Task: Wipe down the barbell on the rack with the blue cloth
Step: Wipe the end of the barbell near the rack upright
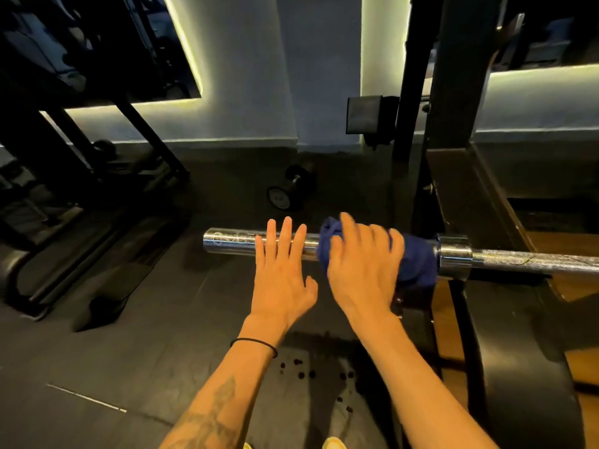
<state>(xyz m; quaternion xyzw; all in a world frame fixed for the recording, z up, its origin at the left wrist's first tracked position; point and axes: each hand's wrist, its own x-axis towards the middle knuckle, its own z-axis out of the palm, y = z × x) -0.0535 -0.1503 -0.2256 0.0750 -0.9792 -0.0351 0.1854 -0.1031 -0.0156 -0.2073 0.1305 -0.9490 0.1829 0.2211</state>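
A chrome barbell (518, 259) lies across the black rack (450, 92), its smooth sleeve end (227, 243) pointing left. A blue cloth (418, 260) is draped over the sleeve just left of the collar. My right hand (359, 264) lies on top of the cloth with fingers spread, pressing it against the sleeve. My left hand (282, 270) is flat and open beside it, its straight fingers reaching over the bare sleeve. Whether they touch the metal I cannot tell.
A black dumbbell (288, 189) lies on the dark rubber floor beyond the bar. Dark gym equipment (81, 176) stands at the left. The rack's base and wooden platform (557, 286) fill the right side. Mirrors with lit edges hang on the wall.
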